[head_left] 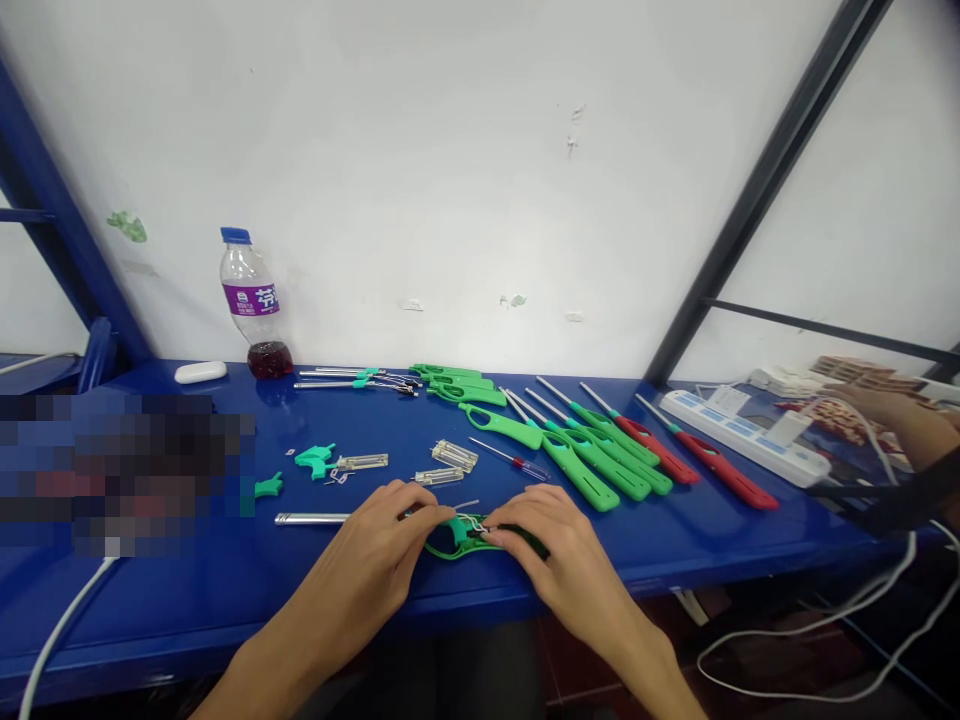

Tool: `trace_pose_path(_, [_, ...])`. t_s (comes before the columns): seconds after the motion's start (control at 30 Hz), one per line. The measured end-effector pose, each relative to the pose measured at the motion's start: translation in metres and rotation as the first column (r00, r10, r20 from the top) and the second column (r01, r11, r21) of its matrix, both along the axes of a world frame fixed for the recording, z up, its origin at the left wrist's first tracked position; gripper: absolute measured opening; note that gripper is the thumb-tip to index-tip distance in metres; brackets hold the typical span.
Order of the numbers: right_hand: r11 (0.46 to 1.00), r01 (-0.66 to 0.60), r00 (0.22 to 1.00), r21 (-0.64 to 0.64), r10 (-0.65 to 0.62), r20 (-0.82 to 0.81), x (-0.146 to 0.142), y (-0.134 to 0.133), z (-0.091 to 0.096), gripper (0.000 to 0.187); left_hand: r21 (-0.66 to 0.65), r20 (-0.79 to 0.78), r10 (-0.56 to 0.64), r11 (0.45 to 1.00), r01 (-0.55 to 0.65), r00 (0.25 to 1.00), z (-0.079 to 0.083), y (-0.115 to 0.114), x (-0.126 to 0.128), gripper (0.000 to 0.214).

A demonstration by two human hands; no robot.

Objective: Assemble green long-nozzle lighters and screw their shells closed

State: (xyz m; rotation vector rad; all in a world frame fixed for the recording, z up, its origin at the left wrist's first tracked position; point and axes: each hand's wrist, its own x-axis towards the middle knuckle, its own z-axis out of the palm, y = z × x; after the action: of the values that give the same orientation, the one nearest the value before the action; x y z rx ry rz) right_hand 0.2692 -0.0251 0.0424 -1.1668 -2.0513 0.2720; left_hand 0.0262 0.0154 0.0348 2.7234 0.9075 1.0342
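An opened green utility lighter (442, 551) lies at the table's front edge, its inner parts exposed and its metal tube (311, 519) pointing left. My left hand (375, 550) is closed on the lighter near its turquoise trigger (457, 530), thumb and index finger pressed together. My right hand (551, 545) pinches at the thin wires (474, 522) inside the handle; its fingertips partly hide what they grip. Behind my hands lie several clear fuel tanks (454, 455), a loose turquoise trigger (316, 459) and a screwdriver (517, 461).
Assembled green lighters (581, 472) and red lighters (724, 468) lie to the right, near a power strip (746, 440). Green half shells (469, 391) and tube assemblies (352, 384) lie at the back. A bottle (255, 305) stands back left. Another person's hand (889, 415) is far right.
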Motion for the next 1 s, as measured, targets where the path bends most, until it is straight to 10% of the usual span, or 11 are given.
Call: trace_pose_path(1.0, [0.99,0.023,0.999,0.139,-0.02,-0.026,-0.002,-0.002,-0.015,0.011,-0.084,-0.01,-0.028,0.996,0.027,1.0,-0.005,0.006,-0.002,0.043])
